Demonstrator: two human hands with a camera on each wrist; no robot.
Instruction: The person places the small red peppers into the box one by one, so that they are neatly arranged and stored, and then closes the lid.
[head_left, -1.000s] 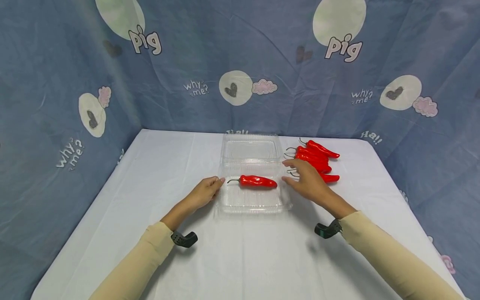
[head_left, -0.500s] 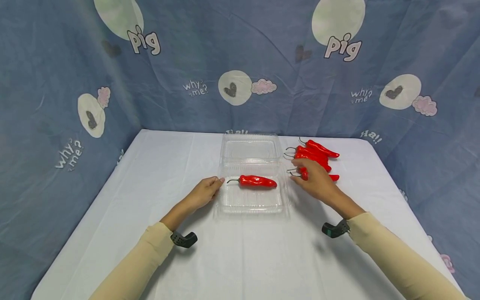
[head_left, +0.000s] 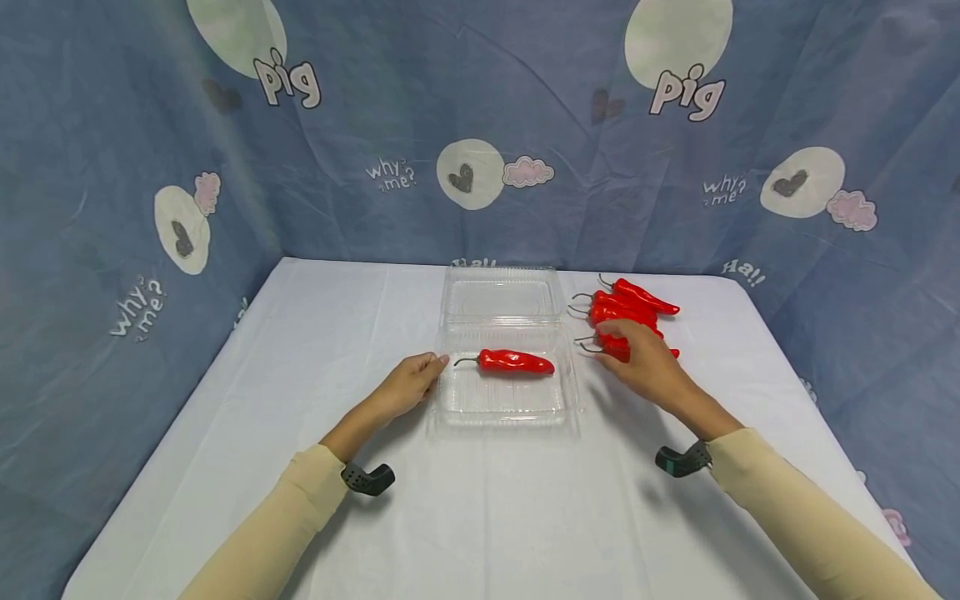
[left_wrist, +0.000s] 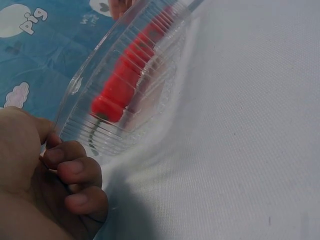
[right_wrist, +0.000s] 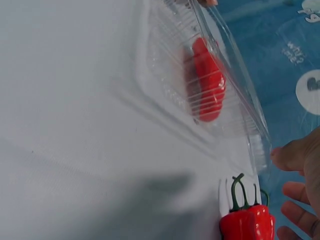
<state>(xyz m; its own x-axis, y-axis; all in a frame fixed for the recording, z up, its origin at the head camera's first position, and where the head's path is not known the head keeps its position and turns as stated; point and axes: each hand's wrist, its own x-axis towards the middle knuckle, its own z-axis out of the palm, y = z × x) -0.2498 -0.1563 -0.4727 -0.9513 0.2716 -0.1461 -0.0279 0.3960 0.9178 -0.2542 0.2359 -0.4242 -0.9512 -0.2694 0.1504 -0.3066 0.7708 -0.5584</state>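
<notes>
A clear plastic clamshell container [head_left: 498, 402] lies unfolded mid-table, its lid [head_left: 501, 298] tipped back. One red chili pepper [head_left: 517, 362] lies inside, its stem to the left. My left hand [head_left: 408, 383] pinches the container's left rim between thumb and index finger; the other fingers curl loosely in the left wrist view. My right hand [head_left: 647, 362] hovers over the nearer chili peppers [head_left: 617, 345] right of the container, partly hiding them. In the right wrist view its thumb and fingers are spread, with a gap above the pepper stems [right_wrist: 241, 192].
More red chili peppers [head_left: 626, 310] lie heaped behind the right hand, stems pointing left. A white cloth covers the table [head_left: 480, 517]. A blue printed curtain [head_left: 360, 225] stands along the back and sides.
My right hand has moved to the right, from the container's right edge to over the nearer chili peppers. The left hand stays at the container's rim.
</notes>
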